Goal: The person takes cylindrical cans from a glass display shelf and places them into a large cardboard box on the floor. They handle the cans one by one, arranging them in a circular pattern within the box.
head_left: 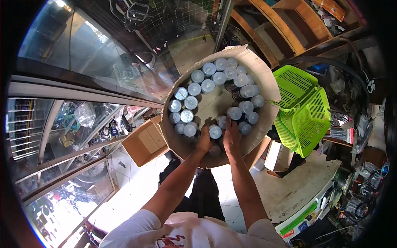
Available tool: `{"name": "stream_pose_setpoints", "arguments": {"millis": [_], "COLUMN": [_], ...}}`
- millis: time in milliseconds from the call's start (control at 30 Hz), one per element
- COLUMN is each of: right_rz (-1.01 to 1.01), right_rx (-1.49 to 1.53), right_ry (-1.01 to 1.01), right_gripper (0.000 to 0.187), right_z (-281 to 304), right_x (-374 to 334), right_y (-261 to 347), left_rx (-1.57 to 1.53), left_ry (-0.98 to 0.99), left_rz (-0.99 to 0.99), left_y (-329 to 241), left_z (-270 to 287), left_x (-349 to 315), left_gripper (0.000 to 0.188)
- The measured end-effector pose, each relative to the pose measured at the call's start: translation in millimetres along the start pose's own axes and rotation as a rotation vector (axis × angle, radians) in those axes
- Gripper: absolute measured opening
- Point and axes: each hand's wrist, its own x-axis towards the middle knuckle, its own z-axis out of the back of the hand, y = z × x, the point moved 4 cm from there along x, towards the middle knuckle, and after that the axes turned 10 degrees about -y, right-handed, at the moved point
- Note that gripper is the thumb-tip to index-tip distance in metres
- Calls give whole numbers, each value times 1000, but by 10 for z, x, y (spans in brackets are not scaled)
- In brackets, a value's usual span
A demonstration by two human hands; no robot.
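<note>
A large open cardboard box (266, 78) is in front of me, with several spray cans standing upright along its inner walls and bare cardboard at its middle. Clear caps top most of these cans. At the near side, my left hand (204, 140) is closed around the side of a spray can (215, 132). Just right of it, my right hand (232, 136) has its fingers against another capped can (222, 122). The right fingertips are partly hidden between the cans, so their grip on it is hard to see.
Right of the box sits a bright green plastic basket (304, 124). A smaller open carton (144, 142) is at the lower left, beside a glass display case (74, 136). Wooden shelves (285, 29) stand at the far right, and a worn counter (289, 194) lies nearer.
</note>
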Motion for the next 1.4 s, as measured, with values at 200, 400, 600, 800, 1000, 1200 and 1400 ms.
{"name": "stream_pose_setpoints", "arguments": {"millis": [200,400,600,800,1000,1200,1400], "right_rz": [60,-20,273,902,1043,974,911], "right_rx": [0,58,754,773,728,376,546], "right_ry": [-205,-235,-17,91,-30,-789,-826], "right_gripper": [63,68,39,37,51,62,57], "right_z": [163,114,1105,2086,2906,3238,2882], "right_x": [-178,-622,-956,-1019,-697,-281,-127], "right_y": [167,110,2008,4410,6433,7771,7700], "left_rx": [176,203,-22,-239,-319,-103,58], "left_ry": [144,131,-72,-540,-777,-788,-882], "left_rz": [168,-338,-190,-156,-123,-275,-413], "left_y": [-362,-644,-1144,-1358,-1216,-1315,-1625], "left_z": [370,1402,3469,4983,5668,6212,6998], "left_x": [-252,-821,-1363,-2091,-2660,-2926,-2716], "left_gripper": [99,75,59,43,39,39,40]}}
